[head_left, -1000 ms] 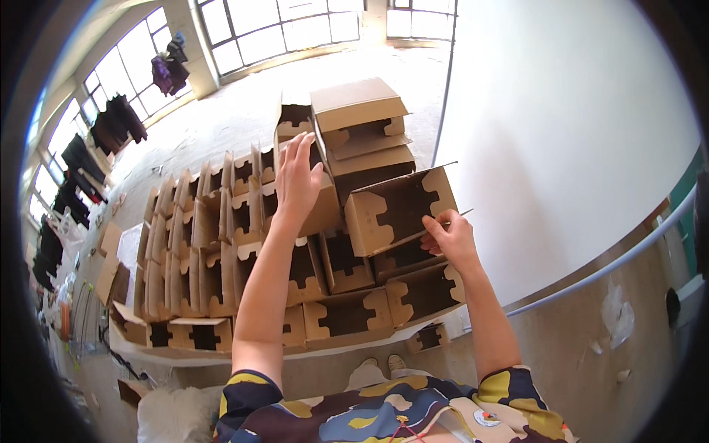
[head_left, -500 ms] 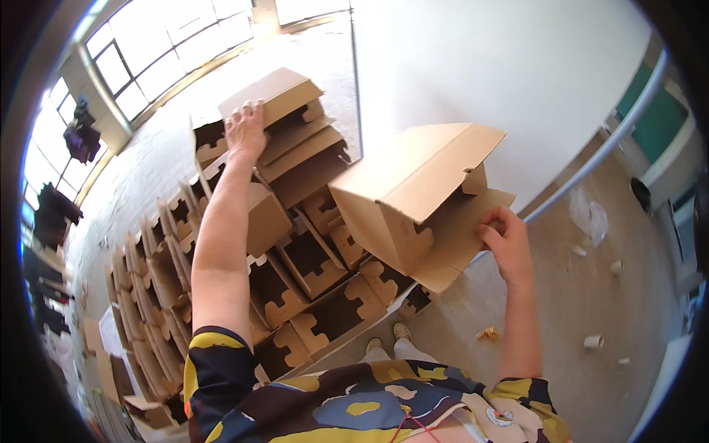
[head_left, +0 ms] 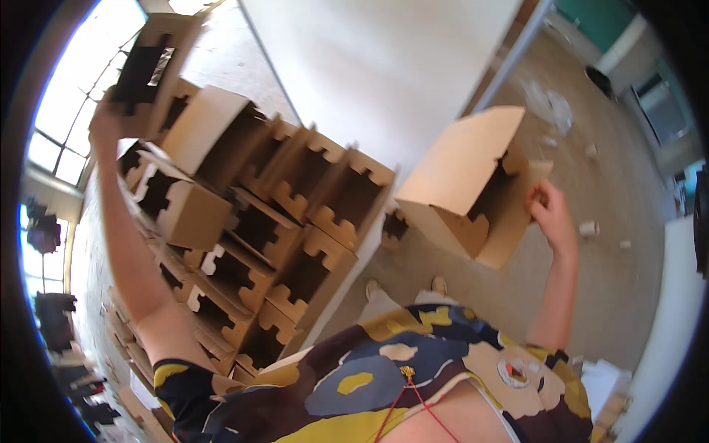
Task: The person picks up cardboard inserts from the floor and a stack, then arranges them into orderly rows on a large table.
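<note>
Right hand (head_left: 550,214) pinches one edge of open carton (head_left: 459,168), hanging at its left; left hand (head_left: 106,124) blurred at tilted box (head_left: 176,55), grip unclear; single-edge pinch could let carton twist loose.

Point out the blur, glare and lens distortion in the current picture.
Head view: the left hand is blurred; head view: the right hand and the cardboard box it holds look clearer; head view: the window at upper left is washed out by glare; head view: fisheye leaves dark, curved borders at both sides.
</note>
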Motion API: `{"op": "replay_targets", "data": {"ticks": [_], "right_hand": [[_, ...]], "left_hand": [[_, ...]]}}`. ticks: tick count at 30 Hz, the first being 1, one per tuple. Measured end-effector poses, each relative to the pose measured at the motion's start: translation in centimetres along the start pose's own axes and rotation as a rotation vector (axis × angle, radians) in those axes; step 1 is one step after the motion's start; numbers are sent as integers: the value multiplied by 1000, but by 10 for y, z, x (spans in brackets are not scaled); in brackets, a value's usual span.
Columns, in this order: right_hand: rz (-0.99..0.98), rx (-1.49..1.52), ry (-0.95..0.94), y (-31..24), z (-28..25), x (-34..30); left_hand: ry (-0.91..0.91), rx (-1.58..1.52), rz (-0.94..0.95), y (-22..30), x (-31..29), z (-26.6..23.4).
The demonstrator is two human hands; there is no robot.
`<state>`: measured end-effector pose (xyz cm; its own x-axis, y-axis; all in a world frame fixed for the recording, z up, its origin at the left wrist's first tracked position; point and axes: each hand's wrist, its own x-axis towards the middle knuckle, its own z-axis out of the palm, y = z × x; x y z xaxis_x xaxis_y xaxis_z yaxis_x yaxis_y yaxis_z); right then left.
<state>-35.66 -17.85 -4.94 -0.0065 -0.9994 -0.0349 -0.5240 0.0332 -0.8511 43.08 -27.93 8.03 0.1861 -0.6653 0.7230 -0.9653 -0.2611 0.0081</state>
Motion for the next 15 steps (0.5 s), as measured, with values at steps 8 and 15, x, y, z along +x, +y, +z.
{"op": "replay_targets", "data": {"ticks": [8,15], "right_hand": [[116,-472,2,98,-59,-18],[327,-381,-77,235,-99,-28]], "left_hand": [[-44,-303,-157,140,-96,-118],[-489,-694,-211,338,-243,-145]]}}
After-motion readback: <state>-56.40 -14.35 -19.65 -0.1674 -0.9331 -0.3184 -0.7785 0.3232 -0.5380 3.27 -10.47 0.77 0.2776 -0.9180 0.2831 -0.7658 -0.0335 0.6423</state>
